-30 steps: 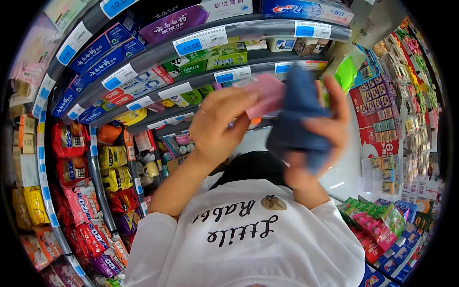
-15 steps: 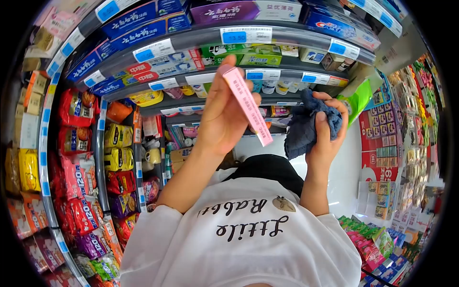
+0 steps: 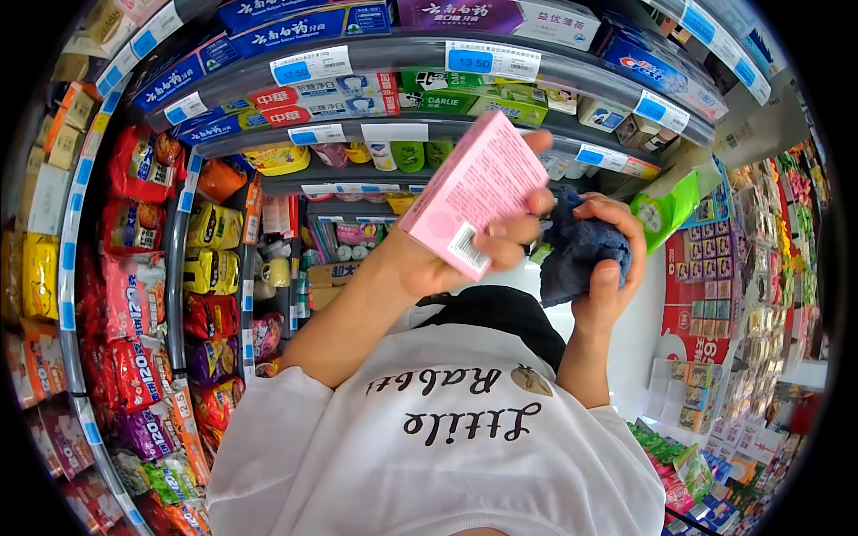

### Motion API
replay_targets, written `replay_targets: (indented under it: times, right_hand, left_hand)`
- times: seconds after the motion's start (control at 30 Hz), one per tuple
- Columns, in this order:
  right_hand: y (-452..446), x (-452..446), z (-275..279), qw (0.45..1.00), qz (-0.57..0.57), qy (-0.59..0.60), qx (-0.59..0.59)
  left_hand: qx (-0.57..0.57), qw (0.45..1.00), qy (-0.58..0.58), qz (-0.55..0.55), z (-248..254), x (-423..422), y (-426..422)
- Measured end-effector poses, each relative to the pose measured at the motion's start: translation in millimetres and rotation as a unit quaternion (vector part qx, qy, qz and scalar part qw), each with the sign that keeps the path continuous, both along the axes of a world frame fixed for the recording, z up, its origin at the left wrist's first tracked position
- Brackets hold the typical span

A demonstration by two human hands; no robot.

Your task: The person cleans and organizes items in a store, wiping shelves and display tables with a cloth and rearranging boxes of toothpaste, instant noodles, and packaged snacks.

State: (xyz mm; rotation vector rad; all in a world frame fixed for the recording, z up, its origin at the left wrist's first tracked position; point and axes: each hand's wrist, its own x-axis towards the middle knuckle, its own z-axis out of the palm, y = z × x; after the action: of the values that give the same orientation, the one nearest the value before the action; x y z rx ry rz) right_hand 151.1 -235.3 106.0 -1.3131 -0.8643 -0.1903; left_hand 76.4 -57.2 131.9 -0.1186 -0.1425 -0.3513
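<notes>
Head view: a pink box (image 3: 478, 192) lies gripped across the half-curled left hand (image 3: 424, 266), the right hand (image 3: 631, 252) clutching blue cloth (image 3: 579, 255).

1. Box (image 3: 474, 192): pale pink, rows of darker pink print, black-and-white striped barcode (image 3: 466, 247).
2. Cloth (image 3: 581, 259): dark navy blue.
3. T-shirt (image 3: 429, 473): white, black script lettering (image 3: 474, 423), brownish motif (image 3: 533, 381).
4. Yunnan Baiyao toothpaste carton (image 3: 492, 20): purple and white.
5. Crest carton (image 3: 657, 67): mainly blue.
6. Darlie carton (image 3: 438, 103): green.
7. Shelf price tag (image 3: 514, 62): white with blue panel.
</notes>
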Motion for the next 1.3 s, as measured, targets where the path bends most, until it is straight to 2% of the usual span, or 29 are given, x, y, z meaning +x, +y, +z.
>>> replay_targets:
  times: [0.1, 0.23, 0.33, 0.43, 0.57, 0.77, 0.87, 0.97, 1.07, 1.13, 1.2, 1.23, 1.3]
  right_hand:
    - [3, 1, 3, 1.0, 0.004, 0.002, -0.009]
    - [8, -3, 13, 0.999, 0.024, 0.014, -0.027]
    - [9, -4, 18, 0.998, 0.021, 0.017, -0.051]
    - [11, -4, 20, 0.997, 0.026, 0.028, -0.068]
    - [13, -4, 18, 0.996, 0.035, 0.021, -0.08]
    - [13, -5, 16, 0.995, 0.037, -0.002, -0.093]
    - [13, -3, 17, 0.994, 0.047, -0.011, -0.093]
    - [11, 0, 22, 0.992, 0.054, -0.049, -0.105]
    - [12, -1, 24, 0.991, 0.063, -0.051, -0.105]
    - [11, -3, 22, 0.989, 0.055, -0.049, -0.126]
    - [12, 2, 24, 0.983, 0.03, -0.123, -0.134]
    - [12, 4, 22, 0.981, 0.017, -0.138, -0.136]
    - [13, 4, 22, 0.981, -0.002, -0.143, -0.132]
  left_hand:
    - [-0.003, 0.996, -0.013, -0.088, -4, -3, -2]
    - [0.011, 0.995, -0.052, -0.083, 10, -11, -3]
    - [0.027, 0.998, -0.043, -0.038, 11, -13, -2]
    - [0.033, 0.995, 0.062, 0.067, 18, -18, -10]
    - [-0.036, 0.977, 0.158, 0.14, 20, -25, -15]
    - [-0.05, 0.954, 0.188, 0.227, 20, -25, -21]
    - [-0.002, 0.961, 0.195, 0.194, 26, -24, -18]
    - [0.189, 0.965, 0.061, 0.172, 15, -20, -2]
    - [0.387, 0.888, 0.142, 0.201, 29, -11, -13]
    - [0.417, 0.867, 0.16, 0.219, 24, -9, -14]
    - [0.453, 0.832, 0.213, 0.24, 29, -10, -21]
    - [0.454, 0.836, 0.223, 0.213, 34, -12, -17]
    - [0.44, 0.836, 0.232, 0.23, 32, -11, -17]
